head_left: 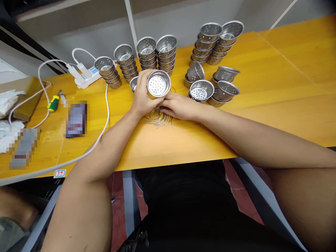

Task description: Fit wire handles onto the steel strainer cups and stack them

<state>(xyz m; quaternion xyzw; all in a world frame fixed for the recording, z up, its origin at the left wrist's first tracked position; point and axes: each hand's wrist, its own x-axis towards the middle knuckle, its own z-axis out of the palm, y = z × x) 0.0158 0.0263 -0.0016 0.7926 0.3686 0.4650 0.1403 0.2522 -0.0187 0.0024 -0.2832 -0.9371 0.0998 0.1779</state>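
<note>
The yellow table spans the frame. Perforated metal cups stand stacked at upper centre and upper right. A white power strip and a green-and-yellow tool rest at left. Curved metal wires lie at centre.

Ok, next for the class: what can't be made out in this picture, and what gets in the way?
All in the head view:
Held cup: its outer base faces away.
Right hand: whether it grips a wire; too small to tell.
Wires: their number; tangled, partly under that hand.
Rear cup: mostly covered by the left hand.
Dark slab: its details are pixelated.
Box: cut off by the left edge.
</note>
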